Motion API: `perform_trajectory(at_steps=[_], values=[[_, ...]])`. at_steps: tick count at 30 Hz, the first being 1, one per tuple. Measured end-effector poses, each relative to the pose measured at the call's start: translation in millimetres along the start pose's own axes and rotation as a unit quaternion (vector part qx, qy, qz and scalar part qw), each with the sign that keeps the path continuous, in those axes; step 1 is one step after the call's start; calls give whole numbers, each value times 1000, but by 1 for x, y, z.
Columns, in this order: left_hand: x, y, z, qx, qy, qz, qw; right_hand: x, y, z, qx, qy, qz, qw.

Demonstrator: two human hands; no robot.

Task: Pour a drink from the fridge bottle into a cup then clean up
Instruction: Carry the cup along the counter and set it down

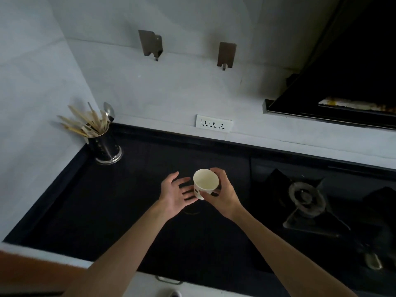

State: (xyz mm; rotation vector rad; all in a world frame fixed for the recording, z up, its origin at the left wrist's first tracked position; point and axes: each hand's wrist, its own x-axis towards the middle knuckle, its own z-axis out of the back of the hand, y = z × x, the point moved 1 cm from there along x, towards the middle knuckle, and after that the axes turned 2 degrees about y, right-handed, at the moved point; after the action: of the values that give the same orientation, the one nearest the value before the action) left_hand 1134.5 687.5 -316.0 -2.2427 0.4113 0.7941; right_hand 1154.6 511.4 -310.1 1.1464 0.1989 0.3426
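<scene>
My right hand point(222, 196) grips small white paper cup point(204, 183), tilted, just above black surface point(107, 200). My left hand point(174, 195) beside cup, fingers spread, holding nothing. Cup looks empty. No bottle in view. I judge pour and clean-up still pending.

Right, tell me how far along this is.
Done: only the paper cup is out. In hand: the right hand grips it, seemingly empty, over the black counter; left hand open beside it. Left: no bottle in view, so pouring and cleanup.
</scene>
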Motion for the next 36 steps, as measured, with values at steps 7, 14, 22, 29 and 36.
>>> perform_trajectory(at_steps=[7, 14, 22, 29, 36], values=[[20, -6, 35, 25, -2, 32, 999, 3, -17, -37, -6, -25, -43, 999], [38, -7, 51, 51, -15, 52, 997, 5, -37, -59, -19, -44, -77, 996], [52, -5, 58, 91, -6, 63, 994, 9, -54, -71, -26, -55, -99, 993], [57, -6, 60, 103, -4, 64, 993, 14, -63, -78, -38, -55, -109, 992], [57, -10, 60, 108, -5, 69, 992, 19, -63, -81, -58, -45, -124, 990]])
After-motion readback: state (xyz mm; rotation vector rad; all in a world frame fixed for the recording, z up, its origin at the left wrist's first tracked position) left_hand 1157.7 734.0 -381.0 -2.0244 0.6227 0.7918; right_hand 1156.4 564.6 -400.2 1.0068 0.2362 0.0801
